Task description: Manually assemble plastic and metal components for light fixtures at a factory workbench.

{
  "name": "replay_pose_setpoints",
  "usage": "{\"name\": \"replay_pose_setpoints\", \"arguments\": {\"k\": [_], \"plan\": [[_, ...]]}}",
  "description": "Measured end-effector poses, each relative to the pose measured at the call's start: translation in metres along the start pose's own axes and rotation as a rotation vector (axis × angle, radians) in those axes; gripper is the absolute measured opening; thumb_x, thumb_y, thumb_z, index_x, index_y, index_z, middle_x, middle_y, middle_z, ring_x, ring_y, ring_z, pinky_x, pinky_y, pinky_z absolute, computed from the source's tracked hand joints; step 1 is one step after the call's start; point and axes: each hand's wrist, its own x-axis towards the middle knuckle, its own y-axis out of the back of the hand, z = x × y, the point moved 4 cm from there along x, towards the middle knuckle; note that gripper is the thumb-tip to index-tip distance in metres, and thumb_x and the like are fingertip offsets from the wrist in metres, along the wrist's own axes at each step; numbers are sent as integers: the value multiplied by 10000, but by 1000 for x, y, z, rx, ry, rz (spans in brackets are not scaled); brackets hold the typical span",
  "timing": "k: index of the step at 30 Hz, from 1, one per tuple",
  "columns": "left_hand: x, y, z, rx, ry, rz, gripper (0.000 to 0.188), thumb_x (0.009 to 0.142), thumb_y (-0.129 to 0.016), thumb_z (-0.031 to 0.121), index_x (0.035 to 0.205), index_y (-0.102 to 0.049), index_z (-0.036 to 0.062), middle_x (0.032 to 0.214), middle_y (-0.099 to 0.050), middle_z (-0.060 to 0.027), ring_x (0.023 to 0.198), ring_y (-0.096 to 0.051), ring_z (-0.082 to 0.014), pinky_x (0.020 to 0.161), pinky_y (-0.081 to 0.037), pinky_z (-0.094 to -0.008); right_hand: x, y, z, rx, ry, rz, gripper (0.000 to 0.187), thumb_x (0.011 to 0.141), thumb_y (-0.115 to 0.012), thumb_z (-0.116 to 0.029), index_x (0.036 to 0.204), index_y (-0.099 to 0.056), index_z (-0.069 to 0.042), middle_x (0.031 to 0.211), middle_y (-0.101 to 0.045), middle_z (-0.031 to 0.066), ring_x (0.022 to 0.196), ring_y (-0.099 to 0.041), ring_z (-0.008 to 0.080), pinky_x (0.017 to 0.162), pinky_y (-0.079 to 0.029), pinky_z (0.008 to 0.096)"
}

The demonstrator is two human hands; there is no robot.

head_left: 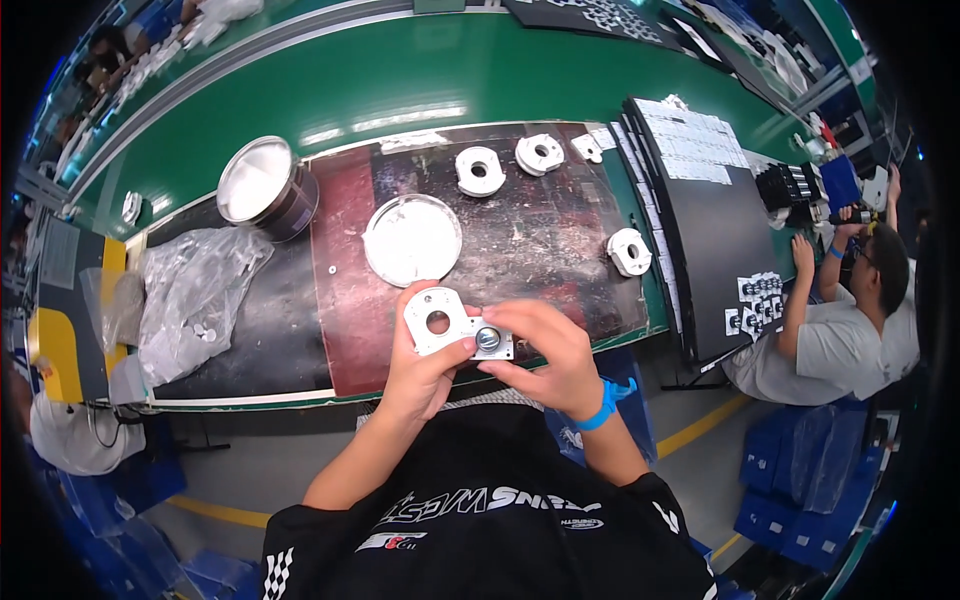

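Observation:
My left hand [418, 375] grips a white disc-like part [456, 322] with a round hole in its middle. Fingers of my right hand [555, 357] pinch a small white square piece with a round, shiny lens-like centre [488, 340]. The two pieces meet or overlap at the left thumb; whether they are joined I cannot tell. Both hands are over the table's near edge. Just beyond them lies a round dish of white material [412, 240]. Similar white parts with holes sit farther back, one [480, 171] beside another [540, 154], and a third [629, 252] at the right.
A tub with white contents [257, 180] and a crumpled clear plastic bag [195, 300] occupy the left. Black panels [690, 240] are stacked on the right, bearing small dark-and-white pieces [755, 303]. Another person [840, 335] works beyond them. Blue bins [800, 480] stand below.

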Motion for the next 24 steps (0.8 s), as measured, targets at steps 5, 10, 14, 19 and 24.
{"name": "replay_pose_setpoints", "arguments": {"k": [5, 10, 14, 19, 24], "plan": [[-5, 8, -3, -152, 105, 53, 772, 805, -656, -130, 1409, -306, 202, 1216, -562, -145, 1133, -594, -247, 870, -581, -403, -23, -33, 38, 507, -245, 55, 731, 702, -849, -5, 1343, -499, 17, 1289, -564, 161, 1226, -555, 260, 1033, -454, 382], [-5, 10, -1, -116, 94, 54, 769, 824, -653, -102, 1428, -286, 200, 1212, -554, -137, 1138, -589, -252, 852, -582, -403, -23, -46, 39, 687, -235, 140, 606, 740, -797, 11, 1290, -543, 20, 1289, -594, 163, 1202, -570, 268, 1049, -433, 392], [-5, 10, 12, 50, 159, -5, 502, 975, -548, 166, 1410, -300, 143, 1156, -578, -147, 967, -654, -262, 773, -585, -395, -4, -21, 29, 348, -178, 12, 624, 763, -768, 30, 1323, -494, 48, 1311, -578, 194, 1232, -563, 267, 1002, -483, 387], [-2, 20, 9, 64, 181, -55, 431, 1054, -328, 387, 1395, -324, 124, 1162, -574, -143, 921, -652, -254, 728, -575, -392, 33, -9, -15, -247, 34, -140, 513, 704, -788, -24, 1169, -575, 1, 1132, -655, 144, 1102, -631, 341, 952, -506, 424], [-7, 16, 12, 98, 109, 23, 392, 1079, -298, 351, 1399, -356, 133, 1251, -525, -115, 1076, -591, -224, 811, -560, -384, 38, -22, -26, -239, 70, -216, 412, 757, -730, -46, 1150, -610, -23, 1141, -626, 160, 1043, -618, 363, 921, -500, 440]]}}
